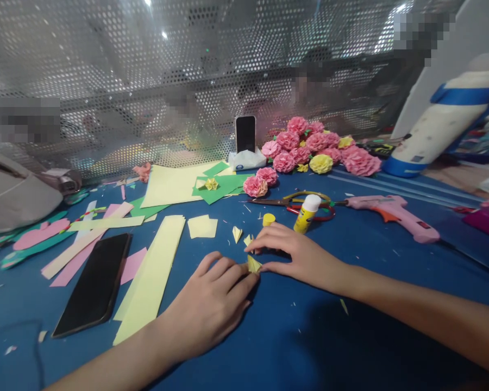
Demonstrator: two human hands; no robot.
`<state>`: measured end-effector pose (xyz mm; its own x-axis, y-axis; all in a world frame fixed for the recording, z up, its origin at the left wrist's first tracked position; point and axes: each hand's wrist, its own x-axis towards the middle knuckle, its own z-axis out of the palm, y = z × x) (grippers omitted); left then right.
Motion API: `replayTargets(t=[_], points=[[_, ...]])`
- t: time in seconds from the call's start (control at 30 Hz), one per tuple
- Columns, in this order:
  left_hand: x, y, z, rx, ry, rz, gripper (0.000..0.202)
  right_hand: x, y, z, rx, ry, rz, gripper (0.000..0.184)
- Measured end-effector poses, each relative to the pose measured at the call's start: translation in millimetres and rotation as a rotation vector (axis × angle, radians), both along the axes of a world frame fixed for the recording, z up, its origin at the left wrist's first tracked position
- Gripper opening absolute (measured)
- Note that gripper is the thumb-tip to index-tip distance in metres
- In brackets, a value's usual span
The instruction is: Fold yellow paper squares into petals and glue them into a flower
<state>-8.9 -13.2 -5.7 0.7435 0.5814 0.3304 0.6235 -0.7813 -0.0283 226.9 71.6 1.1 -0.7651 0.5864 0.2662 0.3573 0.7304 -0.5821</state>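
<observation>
While a small folded yellow paper (254,265), the centre of the dial, is pinched at its left edge by the curled fingers of the left hand (220,296), its right corner is met by the thumb of the right hand (289,252). Those fingers are arched above it; whether they are pressed on it cannot be told.

All is laid out on a blue tabletop (350,342), which is flecked with paper scraps. At nine o'clock, pale yellow strips (152,277) are fanned beside a dark phone (92,288) lying flat. At ten, a large yellow sheet (167,184) is partly covered by green paper (222,188).

At twelve, a second phone (245,133) is propped upright before a perforated panel (138,92), by which the far side is closed off; bright spots and blurred shapes are seen in it. At one, pink paper flowers (297,146) are heaped. Between one and two, a glue stick (307,214) is stood close to scissors (273,202). Between two and three, a pink glue gun (395,214) is laid down.
</observation>
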Motion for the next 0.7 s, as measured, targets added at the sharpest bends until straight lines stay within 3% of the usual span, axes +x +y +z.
replayTargets(t=[0.23, 0.4, 0.7], points=[[-0.9, -0.9, -1.4, 0.005, -0.02, -0.004, 0.034, 2.2, 1.9, 0.4, 0.065, 0.001, 0.036, 0.015], [-2.2, -1.5, -3.7, 0.053, -0.053, -0.009, 0.029, 3.7, 1.3, 3.5, 0.121, -0.069, 0.063, 0.018], [-4.1, -2.1, -5.9, 0.152, -0.158, 0.026, 0.02, 7.0, 1.7, 1.8, 0.358, -0.115, 0.142, 0.026]])
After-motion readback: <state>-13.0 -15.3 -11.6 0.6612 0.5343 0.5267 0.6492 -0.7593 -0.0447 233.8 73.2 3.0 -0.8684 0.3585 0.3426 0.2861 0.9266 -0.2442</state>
